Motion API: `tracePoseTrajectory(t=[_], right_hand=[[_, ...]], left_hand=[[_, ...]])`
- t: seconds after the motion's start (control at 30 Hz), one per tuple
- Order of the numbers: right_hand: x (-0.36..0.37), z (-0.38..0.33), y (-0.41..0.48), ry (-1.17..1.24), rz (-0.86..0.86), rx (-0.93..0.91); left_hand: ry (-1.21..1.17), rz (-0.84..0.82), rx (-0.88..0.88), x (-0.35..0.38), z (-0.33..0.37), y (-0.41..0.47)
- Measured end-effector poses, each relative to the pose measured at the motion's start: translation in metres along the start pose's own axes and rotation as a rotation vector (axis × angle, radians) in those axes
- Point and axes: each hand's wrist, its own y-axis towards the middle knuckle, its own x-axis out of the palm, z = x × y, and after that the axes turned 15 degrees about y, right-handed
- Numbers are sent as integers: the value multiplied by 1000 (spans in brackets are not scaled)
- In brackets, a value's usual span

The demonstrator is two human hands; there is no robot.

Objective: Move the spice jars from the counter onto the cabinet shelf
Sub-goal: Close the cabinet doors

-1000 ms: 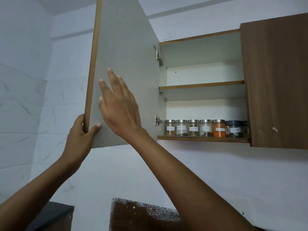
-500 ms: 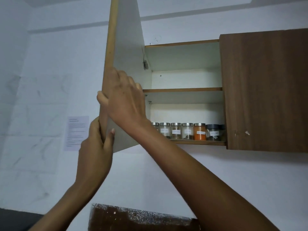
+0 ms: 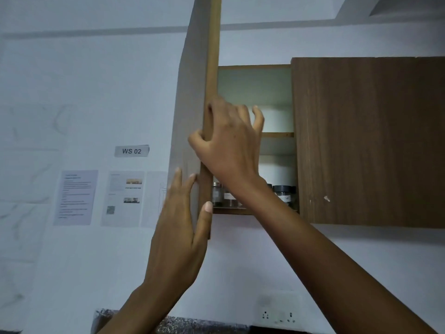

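Several glass spice jars (image 3: 217, 194) with metal lids stand in a row on the cabinet's bottom shelf (image 3: 228, 210), and a dark-lidded jar (image 3: 284, 193) ends the row at the right. My right forearm hides the middle jars. The left cabinet door (image 3: 212, 68) is seen almost edge-on, half open. My right hand (image 3: 231, 150) grips the door's edge, thumb on the outer side and fingers curled on the inner side. My left hand (image 3: 178, 237) lies lower on the door's outer face with straight fingers, its thumb against the edge.
The right cabinet door (image 3: 361, 141) is closed. Printed sheets (image 3: 75, 197) and a "WS 02" label (image 3: 131, 151) hang on the white wall at the left. A wall socket (image 3: 279, 314) and a strip of speckled counter (image 3: 192, 326) lie below.
The left door has swung from wide open toward the cabinet. My right hand moved from the inner face to the edge. My left hand went from gripping the edge to lying flat on the outer face.
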Motion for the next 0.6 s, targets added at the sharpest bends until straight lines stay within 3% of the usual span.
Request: tracePoseTrajectory(t=[0.23, 0.6], right_hand=[[-27, 81, -14, -34, 58, 11], [-37, 191, -36, -17, 67, 12]], left_hand=[[93, -1, 242, 68, 18, 34], [100, -47, 239, 185, 42, 43]])
